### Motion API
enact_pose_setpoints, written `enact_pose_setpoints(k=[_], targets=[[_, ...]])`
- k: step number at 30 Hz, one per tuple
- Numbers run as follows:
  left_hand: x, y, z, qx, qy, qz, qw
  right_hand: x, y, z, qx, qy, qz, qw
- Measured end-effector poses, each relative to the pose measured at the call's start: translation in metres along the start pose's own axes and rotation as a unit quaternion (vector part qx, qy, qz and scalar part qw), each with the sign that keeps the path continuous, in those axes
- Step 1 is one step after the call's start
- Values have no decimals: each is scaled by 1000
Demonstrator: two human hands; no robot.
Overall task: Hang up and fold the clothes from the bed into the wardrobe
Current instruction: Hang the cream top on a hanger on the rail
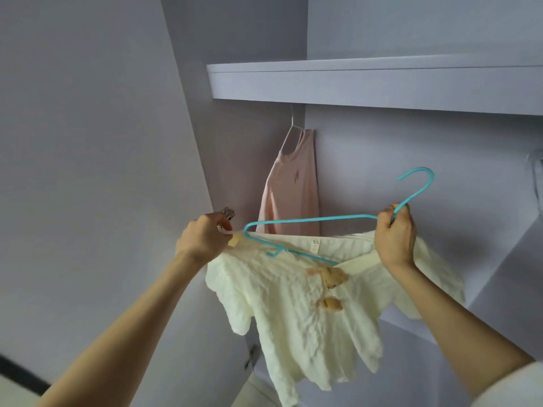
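Fabric hangs nearest the camera: a cream crinkled top, soft, light and limp, draping from both hands toward six o'clock. The left hand pinches its shoulder edge at nine o'clock; the right hand, at three o'clock, is curled round the neck of a stiff turquoise wire hanger and the collar beneath. The garment likely slips off unless held at neckline and shoulders. Beyond, at twelve o'clock, a pink top hangs under the wardrobe shelf.
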State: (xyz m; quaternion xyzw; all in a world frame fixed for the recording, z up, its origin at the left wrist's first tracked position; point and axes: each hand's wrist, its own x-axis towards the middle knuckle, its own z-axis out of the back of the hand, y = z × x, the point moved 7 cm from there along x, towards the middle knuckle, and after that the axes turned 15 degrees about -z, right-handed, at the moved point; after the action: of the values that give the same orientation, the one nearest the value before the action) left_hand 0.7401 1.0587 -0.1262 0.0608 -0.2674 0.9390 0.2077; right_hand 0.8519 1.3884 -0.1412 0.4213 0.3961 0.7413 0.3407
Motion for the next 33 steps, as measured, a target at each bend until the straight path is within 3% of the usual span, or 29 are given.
enact_pose_setpoints(k=[5,9,15,20,25,30,33], targets=[[6,-6,-3,5,1,-31,999,-6,1,-11,15,30,-3,999],[5,12,-5,-1,17,-2,1000,0,-17,-15,49,29,-71,996],[6,17,-11,55,65,-54,995,-6,-33,-32,54,69,-137,987],[7,34,2,-44,-21,-5,999,-19,-33,-52,18,183,-99,978],[5,26,-2,-97,-10,-10,995,-24,-28,-54,30,135,-129,982],[2,29,2,-119,-15,8,993,-33,-19,-54,-2,106,-55,993],[1,29,7,-137,-47,26,989,-48,-3,-54,-72,98,50,991]])
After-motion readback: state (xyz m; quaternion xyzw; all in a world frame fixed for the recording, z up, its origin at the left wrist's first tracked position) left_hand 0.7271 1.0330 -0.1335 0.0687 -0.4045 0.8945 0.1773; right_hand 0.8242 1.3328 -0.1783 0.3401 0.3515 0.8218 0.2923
